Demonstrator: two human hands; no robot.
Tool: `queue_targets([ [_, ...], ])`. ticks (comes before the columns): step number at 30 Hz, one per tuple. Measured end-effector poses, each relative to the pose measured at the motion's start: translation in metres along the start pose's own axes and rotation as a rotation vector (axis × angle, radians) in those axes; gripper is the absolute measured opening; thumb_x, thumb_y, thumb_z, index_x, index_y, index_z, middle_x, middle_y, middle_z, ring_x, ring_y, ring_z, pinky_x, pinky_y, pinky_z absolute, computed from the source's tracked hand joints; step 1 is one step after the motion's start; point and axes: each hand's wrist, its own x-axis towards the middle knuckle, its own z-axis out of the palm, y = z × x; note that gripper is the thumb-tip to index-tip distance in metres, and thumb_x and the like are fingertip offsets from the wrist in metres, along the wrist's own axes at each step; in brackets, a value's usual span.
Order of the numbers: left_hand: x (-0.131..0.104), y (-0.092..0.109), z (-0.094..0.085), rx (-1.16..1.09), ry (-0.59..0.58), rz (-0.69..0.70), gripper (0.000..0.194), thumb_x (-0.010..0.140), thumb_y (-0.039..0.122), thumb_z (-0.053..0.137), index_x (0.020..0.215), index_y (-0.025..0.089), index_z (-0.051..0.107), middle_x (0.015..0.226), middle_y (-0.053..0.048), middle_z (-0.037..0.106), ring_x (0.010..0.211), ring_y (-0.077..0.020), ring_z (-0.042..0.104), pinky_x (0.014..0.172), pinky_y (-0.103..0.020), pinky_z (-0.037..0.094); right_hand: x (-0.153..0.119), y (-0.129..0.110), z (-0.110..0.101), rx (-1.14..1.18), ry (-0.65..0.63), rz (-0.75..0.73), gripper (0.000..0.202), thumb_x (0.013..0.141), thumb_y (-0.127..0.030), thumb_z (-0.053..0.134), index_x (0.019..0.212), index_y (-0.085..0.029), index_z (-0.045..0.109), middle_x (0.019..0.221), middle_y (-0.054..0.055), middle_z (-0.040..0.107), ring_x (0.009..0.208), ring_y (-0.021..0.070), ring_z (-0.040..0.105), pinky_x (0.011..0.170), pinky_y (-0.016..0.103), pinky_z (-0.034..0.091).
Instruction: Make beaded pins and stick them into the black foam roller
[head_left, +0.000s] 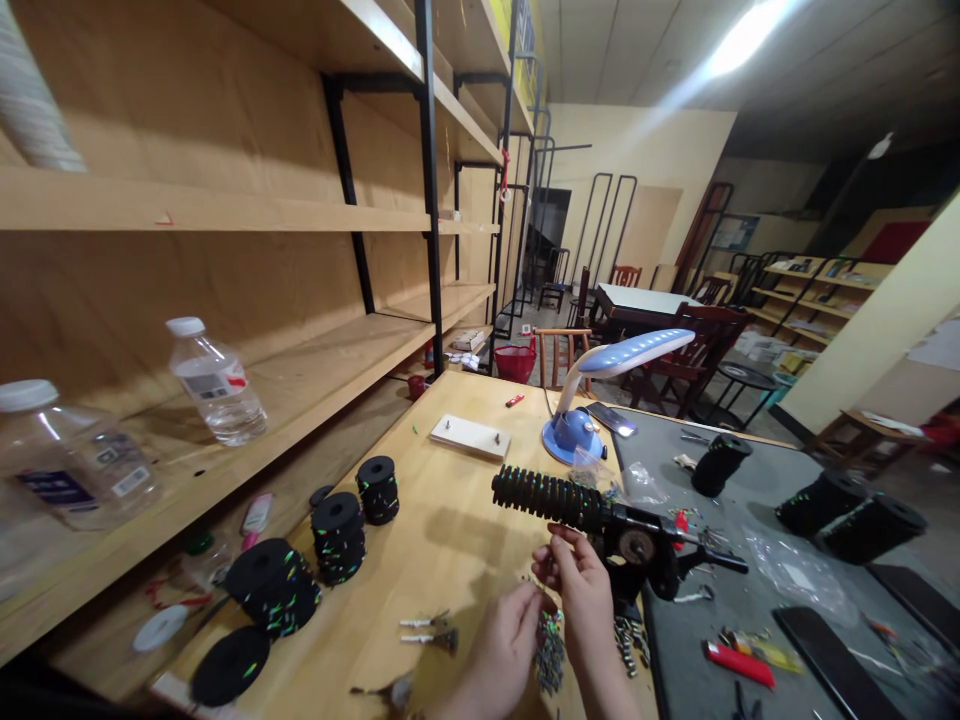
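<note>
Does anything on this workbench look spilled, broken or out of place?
Nothing looks plainly broken. The loose heap of thin greyish pieces on the pale wooden tabletop, between the left hand and right hand, might pass for a spill but may be deliberate. The dark grey mat looks cluttered, with a crumpled clear plastic bag.

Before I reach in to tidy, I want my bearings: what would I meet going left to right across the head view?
Bottle at the left edge → farthest of the left-side black rolls → left hand → right hand → red bar-shaped object → rightmost black roll.
</note>
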Motion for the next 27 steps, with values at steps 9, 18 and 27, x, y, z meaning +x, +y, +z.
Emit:
queue_targets([
  [9,-0.009,0.011,0.000,-0.094,-0.042,-0.045,0.041,0.093,0.052,0.041,0.080,0.016,0.058,0.060,0.002,0.046,0.053,-0.0116,0.037,0.050,-0.024,0.026,-0.018,-0.014,0.000,-0.197,0.026,-0.158,0.046,0.074,-0.054,0.069,0.099,-0.017,0.061,0.065,0.004,0.073,0.059,0.0208,0.068,0.058,0.031,0.056],
  [18,-0.012,0.014,-0.005,-0.027,-0.051,-0.026,0.054,0.089,0.064,0.039,0.083,0.015,0.062,0.050,0.006,0.032,0.048,-0.0114,0.032,0.049,-0.025,0.022,-0.025,-0.037,-0.099,-0.877,0.374,-0.689,0.031,0.087,-0.040,0.055,0.107,-0.019,0.065,0.100,0.012,0.073,0.081,0.0240,0.070,0.075,0.032,0.055],
  [27,-0.009,0.015,0.000,-0.192,-0.096,-0.070,0.054,0.085,0.067,0.045,0.080,0.015,0.059,0.048,0.009,0.027,0.046,-0.0091,0.025,0.047,-0.024,0.018,0.038,-0.074,-0.219,-1.659,0.303,-1.028,0.045,0.095,-0.038,0.033,0.118,-0.015,0.063,0.106,0.016,0.072,0.096,0.0291,0.066,0.087,0.041,0.050],
])
